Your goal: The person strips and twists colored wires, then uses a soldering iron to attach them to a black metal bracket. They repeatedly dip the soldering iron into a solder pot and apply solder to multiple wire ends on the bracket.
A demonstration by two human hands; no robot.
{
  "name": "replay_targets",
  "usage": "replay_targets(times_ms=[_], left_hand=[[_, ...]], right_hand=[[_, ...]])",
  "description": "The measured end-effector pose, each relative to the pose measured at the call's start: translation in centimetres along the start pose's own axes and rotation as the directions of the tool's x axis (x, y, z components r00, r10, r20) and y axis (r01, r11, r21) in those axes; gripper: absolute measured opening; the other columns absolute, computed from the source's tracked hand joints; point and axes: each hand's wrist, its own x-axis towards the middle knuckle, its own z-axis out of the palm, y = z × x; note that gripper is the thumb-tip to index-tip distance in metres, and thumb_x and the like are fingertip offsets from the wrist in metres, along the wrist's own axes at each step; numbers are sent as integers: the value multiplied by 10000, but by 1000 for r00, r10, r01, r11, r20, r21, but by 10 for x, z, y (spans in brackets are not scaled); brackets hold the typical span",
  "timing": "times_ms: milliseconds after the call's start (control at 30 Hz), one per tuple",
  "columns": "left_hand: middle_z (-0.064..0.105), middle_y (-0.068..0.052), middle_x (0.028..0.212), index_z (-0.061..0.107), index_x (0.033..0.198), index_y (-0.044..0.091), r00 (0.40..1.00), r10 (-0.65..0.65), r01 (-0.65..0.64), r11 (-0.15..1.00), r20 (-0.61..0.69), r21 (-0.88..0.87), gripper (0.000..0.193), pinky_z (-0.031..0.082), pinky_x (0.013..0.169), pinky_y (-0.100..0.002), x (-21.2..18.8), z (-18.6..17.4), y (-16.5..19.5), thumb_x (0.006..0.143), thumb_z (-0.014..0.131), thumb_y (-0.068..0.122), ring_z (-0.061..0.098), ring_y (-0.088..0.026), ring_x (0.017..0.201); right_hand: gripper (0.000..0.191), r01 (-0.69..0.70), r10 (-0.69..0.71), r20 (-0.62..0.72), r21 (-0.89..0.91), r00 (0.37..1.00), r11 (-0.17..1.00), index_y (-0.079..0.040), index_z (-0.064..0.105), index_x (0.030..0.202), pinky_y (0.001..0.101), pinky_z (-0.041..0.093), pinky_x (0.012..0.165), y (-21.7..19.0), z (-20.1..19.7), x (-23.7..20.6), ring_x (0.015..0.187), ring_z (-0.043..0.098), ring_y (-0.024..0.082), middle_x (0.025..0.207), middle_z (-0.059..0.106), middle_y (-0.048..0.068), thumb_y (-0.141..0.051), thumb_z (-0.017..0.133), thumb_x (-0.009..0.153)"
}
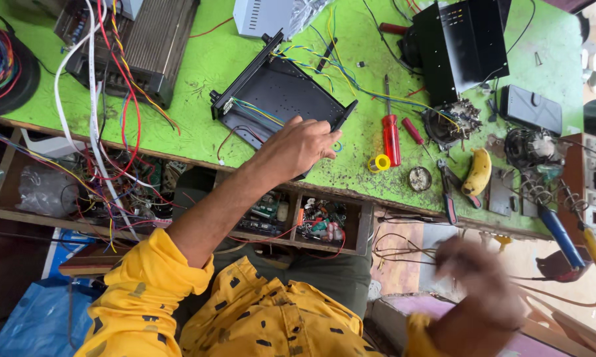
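Black sheet-metal chassis point(278, 99), open-topped, on green bench point(199, 112), tilted diagonally, near front edge. Left hand point(301, 145) on near right corner of chassis; fingers point(324, 135) curled together over the rim, apparently gripping the edge, thumb side hidden. Right hand point(480, 277) low, off the bench, motion-blurred; finger state impossible to tell, nothing visibly held.

Coloured wires point(311, 63) (yellow, blue, green) trailing from chassis rear toward black box point(466, 43) and round component point(453, 122).

Handling judgement: thin folded steel, stiff, probably light while empty; edges likely sharp. Best hold on folded side walls or corners, not base panel. Attached wires limit lift or rotation; soldered joints probably fragile under pull.

Nearby: red screwdriver point(391, 135) just right of chassis, yellow tape roll point(378, 162), pliers point(448, 192), banana point(478, 172), soldering iron point(562, 231) at far right. Open drawer point(361, 228) of small parts below bench edge.
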Motion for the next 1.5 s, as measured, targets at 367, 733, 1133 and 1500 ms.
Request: replay_targets(times_ms=[367,733,1133,1500], left_hand=[[638,-13,857,712,1268,39,989,7,5,996,146,-84,403,405,752,-381,0,11,-19,890,744,176,612,-175,840],[624,-28,842,726,1266,71,997,62,-60,997,41,-49,425,394,755,-391,-3,4,-11,867,775,211,610,-203,873],[622,-36,876,721,1256,48,990,135,-136,991,-25,-14,428,397,758,-400,-5,5,-11,863,788,206,614,-208,901],[638,-24,873,725,1270,59,993,113,-113,993,-22,-20,446,410,777,-394,-5,6,-10,847,791,186,619,-196,895]], right_hand=[[275,-726,669,283,234,687,646,-38,667,1212,327,441,808,53,111,-63,939,527,200,976,601,76,-193,656,985],[514,48,224,110,-963,968,265,-105,596,1307,535,398,928,-29,36,177,1110,648,321,1096,696,132,-296,708,844],[552,80,437,155,-980,886,185,-179,610,1321,538,384,947,-28,28,203,1166,634,298,1205,681,87,-345,701,802],[531,68,444,151,-978,883,196,-208,630,1335,533,389,929,-35,36,211,1071,662,303,1168,704,95,-423,666,851]])
